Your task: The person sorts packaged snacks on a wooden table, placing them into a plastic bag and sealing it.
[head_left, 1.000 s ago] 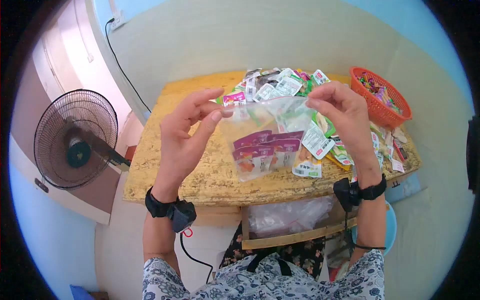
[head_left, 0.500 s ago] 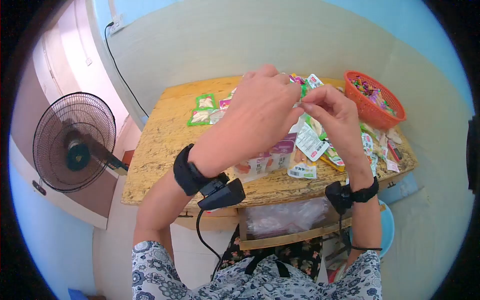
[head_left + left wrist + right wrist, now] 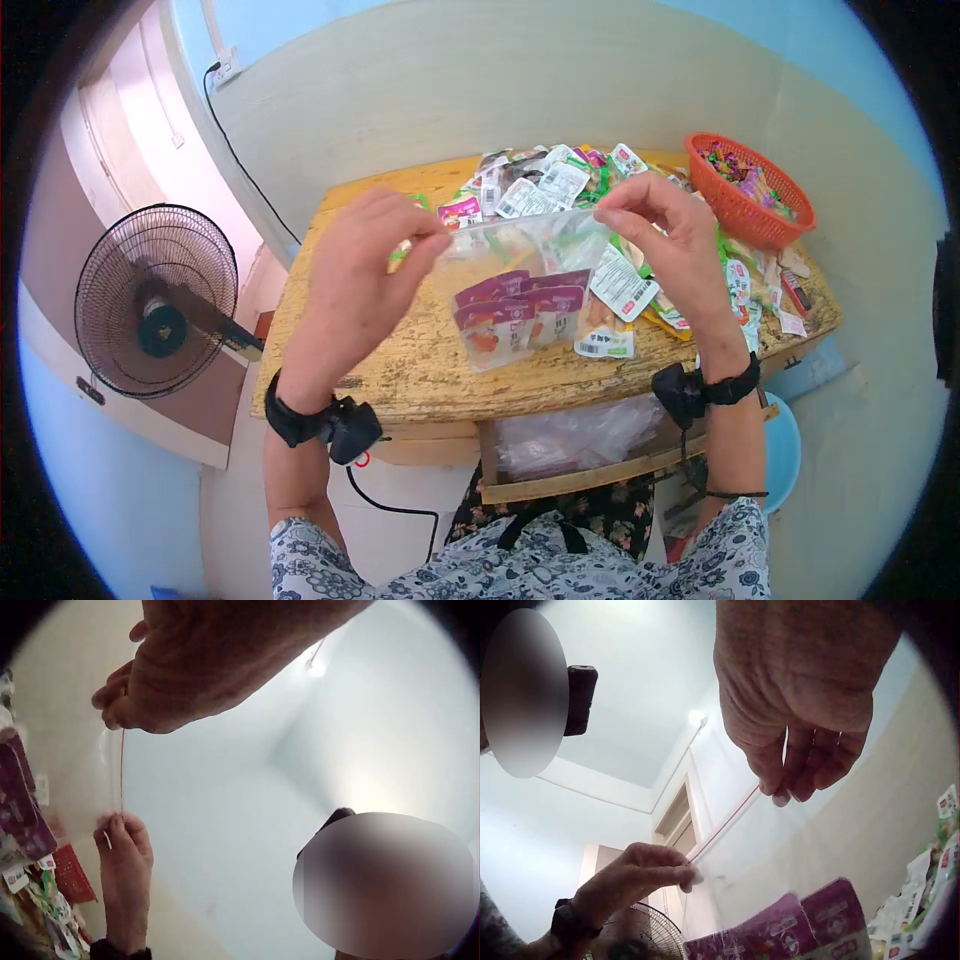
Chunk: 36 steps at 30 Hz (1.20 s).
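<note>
A clear zip-lock bag (image 3: 480,247) with a red line along its top edge hangs above the front of the table. Several purple-and-white snack packets (image 3: 497,318) stand inside its lower part. My left hand (image 3: 358,282) pinches the bag's top left corner between thumb and fingers. At the top right corner, the thumb and fingertips of my right hand (image 3: 668,235) grip the edge. Between the two hands the red line (image 3: 724,825) runs taut in the right wrist view.
Behind the bag, a pile of snack packets (image 3: 560,185) covers the back of the worn yellow table (image 3: 380,370). An orange basket (image 3: 765,225) of small wrapped pieces stands at right. Below, an open drawer (image 3: 570,480) holds clear plastic bags. A fan (image 3: 155,300) stands at left.
My left hand crossed over to the bag's top right corner beside my right hand, then came back left along the top edge to the left corner. The right hand kept its grip.
</note>
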Tool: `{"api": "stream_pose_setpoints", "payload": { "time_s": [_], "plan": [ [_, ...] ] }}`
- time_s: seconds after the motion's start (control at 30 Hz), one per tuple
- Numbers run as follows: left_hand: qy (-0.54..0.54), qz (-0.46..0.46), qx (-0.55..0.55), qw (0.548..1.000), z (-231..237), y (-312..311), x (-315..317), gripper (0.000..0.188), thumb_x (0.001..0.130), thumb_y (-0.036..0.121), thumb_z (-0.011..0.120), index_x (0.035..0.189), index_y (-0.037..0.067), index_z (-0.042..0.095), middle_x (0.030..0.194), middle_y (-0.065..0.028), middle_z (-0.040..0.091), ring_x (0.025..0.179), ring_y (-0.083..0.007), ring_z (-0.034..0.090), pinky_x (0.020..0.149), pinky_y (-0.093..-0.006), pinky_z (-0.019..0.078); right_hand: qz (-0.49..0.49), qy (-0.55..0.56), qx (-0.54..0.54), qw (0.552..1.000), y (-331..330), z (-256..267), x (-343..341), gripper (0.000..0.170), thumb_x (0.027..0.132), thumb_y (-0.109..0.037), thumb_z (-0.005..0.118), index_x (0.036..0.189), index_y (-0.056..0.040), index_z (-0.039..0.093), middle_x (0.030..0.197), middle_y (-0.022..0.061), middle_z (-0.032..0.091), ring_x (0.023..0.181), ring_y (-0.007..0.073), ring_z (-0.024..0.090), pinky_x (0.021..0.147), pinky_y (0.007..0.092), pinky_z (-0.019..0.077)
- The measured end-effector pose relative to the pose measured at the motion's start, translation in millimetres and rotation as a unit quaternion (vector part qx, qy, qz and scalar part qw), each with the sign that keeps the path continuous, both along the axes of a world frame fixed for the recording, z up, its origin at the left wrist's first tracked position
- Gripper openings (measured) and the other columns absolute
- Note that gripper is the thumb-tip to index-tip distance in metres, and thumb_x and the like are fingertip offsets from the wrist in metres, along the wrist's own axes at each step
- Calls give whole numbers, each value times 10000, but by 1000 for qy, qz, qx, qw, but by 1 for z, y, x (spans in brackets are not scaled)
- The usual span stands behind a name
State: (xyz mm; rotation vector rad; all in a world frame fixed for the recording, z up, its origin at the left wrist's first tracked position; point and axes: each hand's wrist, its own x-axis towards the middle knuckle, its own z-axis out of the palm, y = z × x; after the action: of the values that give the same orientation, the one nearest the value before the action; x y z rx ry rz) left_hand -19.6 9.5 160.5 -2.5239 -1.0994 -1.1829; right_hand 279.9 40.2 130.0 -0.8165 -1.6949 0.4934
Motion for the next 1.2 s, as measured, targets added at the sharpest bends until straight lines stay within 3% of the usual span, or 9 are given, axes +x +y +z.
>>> {"api": "stream_pose_setpoints", "payload": {
  "time_s": [0.2, 0.3, 0.53, 0.63, 0.83, 0.93, 1.03, 1.13, 1.2],
  "plan": [
    [-72, 24, -35, 996, -6, -7, -14, 114, 859, 78, 726, 862, -4, 648, 821, -111, 643, 834, -278, 606, 757, -381, 469, 6, 22, -8, 1000, 0, 0, -4, 63, 889, -51, 723, 923, -22, 679, 875, -5, 679, 813, 68, 623, 748, 238, 513],
    [-88, -3, -37, 995, -12, -6, -12, 132, 881, 79, 742, 932, -17, 666, 913, -85, 667, 934, -199, 629, 864, -322, 483, -1, 21, -24, 999, 1, 0, -2, 64, 889, -52, 724, 927, -26, 679, 874, -10, 674, 812, 65, 622, 753, 236, 512],
    [-139, -61, -47, 987, -31, 10, -6, 166, 860, 105, 784, 949, -5, 697, 956, -74, 697, 934, -186, 646, 865, -321, 491, -19, -16, -41, 999, -2, 4, -2, 90, 891, -81, 729, 951, -32, 684, 879, -7, 678, 830, 66, 628, 774, 243, 516],
    [-165, -76, -77, 980, -29, 10, -5, 142, 870, 97, 775, 911, -13, 695, 930, -68, 702, 912, -174, 648, 849, -318, 492, -30, -65, -7, 997, -4, 19, -8, 119, 884, -103, 736, 974, -38, 694, 974, 40, 712, 945, 139, 661, 860, 293, 522],
    [-184, -89, -66, 977, -28, 11, 0, 87, 868, 69, 756, 882, -2, 709, 824, -80, 690, 804, -201, 618, 753, -334, 475, -13, -250, 263, 932, -1, 37, -56, 191, 877, -197, 716, 1001, -52, 709, 1170, 124, 693, 1183, 335, 612, 1037, 440, 463],
    [-179, -86, -71, 977, -26, 7, 0, 87, 864, 58, 760, 883, -5, 703, 843, -73, 693, 826, -190, 628, 766, -325, 478, 4, -290, 293, 911, 3, 34, -75, 216, 878, -234, 708, 989, -49, 707, 1134, 130, 700, 1177, 355, 614, 1052, 456, 455],
    [-167, -83, -72, 980, -26, 5, -2, 102, 860, 50, 769, 882, -11, 690, 903, -68, 706, 894, -176, 658, 828, -315, 492, 60, -310, 188, 930, 6, 40, -73, 125, 860, -124, 739, 974, -76, 722, 1248, 100, 690, 1342, 340, 520, 1091, 446, 407],
    [-156, -84, -62, 982, -28, 6, -4, 102, 856, 50, 772, 878, -8, 690, 902, -77, 709, 903, -191, 666, 850, -331, 495, 44, -273, 147, 950, 3, 39, -55, 86, 866, -123, 745, 920, -58, 732, 1203, 94, 716, 1331, 326, 536, 1107, 446, 398],
    [-153, -84, -56, 983, -28, 7, -3, 105, 851, 53, 776, 873, -6, 691, 906, -84, 712, 917, -203, 674, 881, -350, 495, 22, -246, 157, 956, 3, 34, -38, 127, 859, -153, 758, 914, -40, 736, 1099, 97, 738, 1204, 309, 621, 1057, 421, 453]
  ]
}}
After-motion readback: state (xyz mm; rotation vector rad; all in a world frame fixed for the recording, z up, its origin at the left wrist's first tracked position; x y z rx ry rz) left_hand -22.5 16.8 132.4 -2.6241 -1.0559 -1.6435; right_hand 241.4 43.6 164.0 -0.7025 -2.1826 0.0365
